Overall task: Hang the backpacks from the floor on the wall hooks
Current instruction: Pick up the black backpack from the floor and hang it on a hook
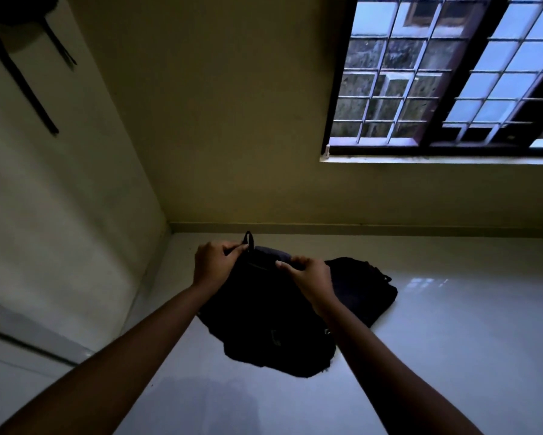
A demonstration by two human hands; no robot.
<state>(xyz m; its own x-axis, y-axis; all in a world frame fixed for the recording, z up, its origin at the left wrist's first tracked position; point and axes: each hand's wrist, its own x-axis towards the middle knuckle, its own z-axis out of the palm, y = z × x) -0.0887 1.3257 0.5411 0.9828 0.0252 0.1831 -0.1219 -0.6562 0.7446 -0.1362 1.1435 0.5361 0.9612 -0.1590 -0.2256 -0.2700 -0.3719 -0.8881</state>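
A black backpack hangs in front of me above the pale floor, held up by both hands. My left hand is closed on its top carry loop, which sticks up past my fingers. My right hand grips the bag's upper edge on the right. A second dark backpack lies on the floor behind it, near the far wall. At the top left, the bottom of another dark bag hangs on the left wall with straps trailing down. No hook is visible.
The left wall meets the far wall in a corner just beyond the bags. A barred window fills the upper right. Glossy floor tiles spread to the right and toward me.
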